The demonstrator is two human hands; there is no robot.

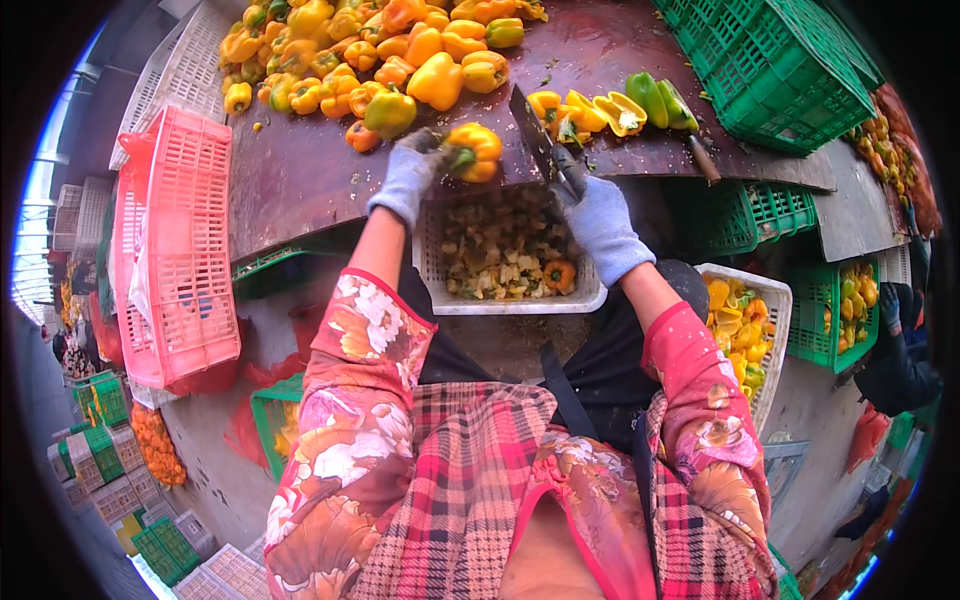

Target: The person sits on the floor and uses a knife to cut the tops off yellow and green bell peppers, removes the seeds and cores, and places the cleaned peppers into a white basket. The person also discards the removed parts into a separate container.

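My left hand (411,171), in a pale blue glove with dark fingers, holds a yellow-orange bell pepper (474,153) near the table's front edge, its green stem towards me. The handle of a wide-bladed knife is gripped in my gloved right hand (596,210). That knife's dark blade (531,126) points up and away, to the right of the pepper and apart from it. Just beyond the blade lie cut yellow pepper halves (620,114) and green pepper pieces (660,102). Below both hands, a white crate (517,306) contains cut-out cores (495,259) and one orange pepper (559,276).
A heap of bell peppers (360,56) covers the table's far left. Another wooden handle (703,159) juts over the front edge. Pink crates (180,247) stand at left, a green crate (780,71) at far right. By my right knee sits a crate of halved peppers (739,330).
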